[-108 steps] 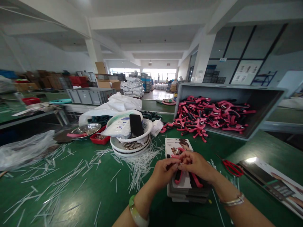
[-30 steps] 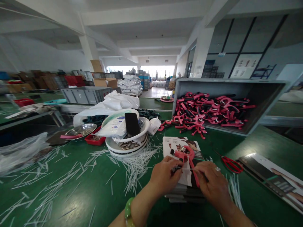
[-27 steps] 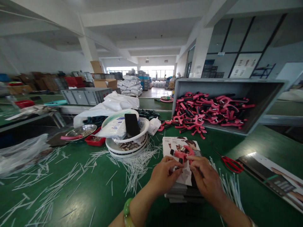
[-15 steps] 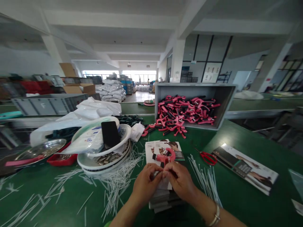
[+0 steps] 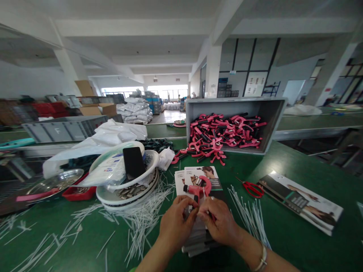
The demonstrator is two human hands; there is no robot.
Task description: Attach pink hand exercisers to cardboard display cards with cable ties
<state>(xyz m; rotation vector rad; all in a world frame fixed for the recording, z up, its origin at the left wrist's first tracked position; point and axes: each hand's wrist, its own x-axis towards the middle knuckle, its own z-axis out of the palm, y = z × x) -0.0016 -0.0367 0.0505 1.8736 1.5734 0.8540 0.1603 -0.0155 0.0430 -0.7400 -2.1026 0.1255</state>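
Head view: A left hand [image 5: 178, 219] and right hand [image 5: 218, 219] meet over a pink clip [image 5: 195, 190] that lies on stacked cards [image 5: 214, 181]; clock places run from the clip, twelve pointing away from the wearer.
Clip: It rests on the top card, its curved end toward one o'clock, its lower part hidden behind fingers.
Left pinch: Thumb and forefinger stand narrow beside a black tip of the clip; whether they hold anything, one cannot tell.
Right pinch: Fingertips are drawn narrow, apparently holding a white tie [image 5: 203, 192] against the clip.
Tie work: The step looks to be fine two-handed fingertip work at the clip; the next move seems to call for a firm hold on the tie and a steady clip.
Green table [image 5: 283, 245]: Scissors [image 5: 253, 189] lie at three o'clock, more cards [image 5: 302, 204] beyond; loose ties [image 5: 249, 213] fan out at four, and a tangled pile [image 5: 147, 221] spreads at eight. A phone [image 5: 134, 162] leans in a white bowl [image 5: 154, 164] at ten, a red tray [image 5: 93, 193] at nine. At one, a tipped crate [image 5: 268, 121] spills pink clips [image 5: 227, 130].
Workroom: White sacks [image 5: 135, 109] rise at eleven, bright windows [image 5: 170, 92] toward twelve; a pillar [image 5: 213, 71] stands at twelve.
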